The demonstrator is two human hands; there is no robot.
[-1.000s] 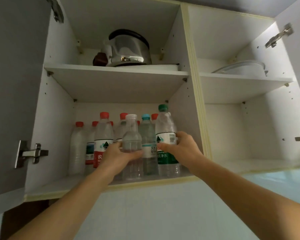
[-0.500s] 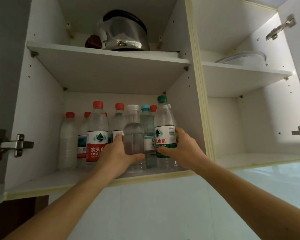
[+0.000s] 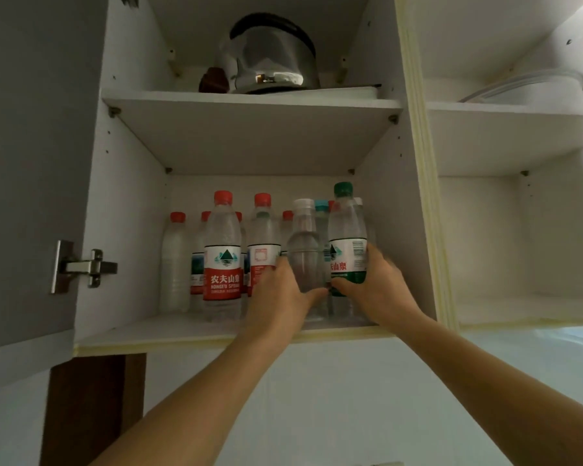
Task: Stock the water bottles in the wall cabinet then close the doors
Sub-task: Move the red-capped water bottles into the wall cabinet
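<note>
Two hands are up inside the lower left compartment of the wall cabinet, both at the front edge of its bottom shelf, toward the right-hand corner. Your left hand grips the white-capped clear bottle, thumb wrapped across its front low down. Your right hand grips the green-capped bottle, fingers curled round its right side over the green and white label, thumb across the front. These two bottles stand upright and touching, the green-capped one nearest the right wall of the compartment. A blue-capped bottle stands directly behind them, only partly visible. To the left along the shelf, a red-capped bottle with a red label stands at the front, and more red-capped bottles fill the rows behind it toward the back wall; their exact count cannot be told. On the upper shelf a steel kettle sits beside a small dark object. The left door hangs open, its hinge exposed. The right compartment holds a clear lid on its upper shelf.
</note>
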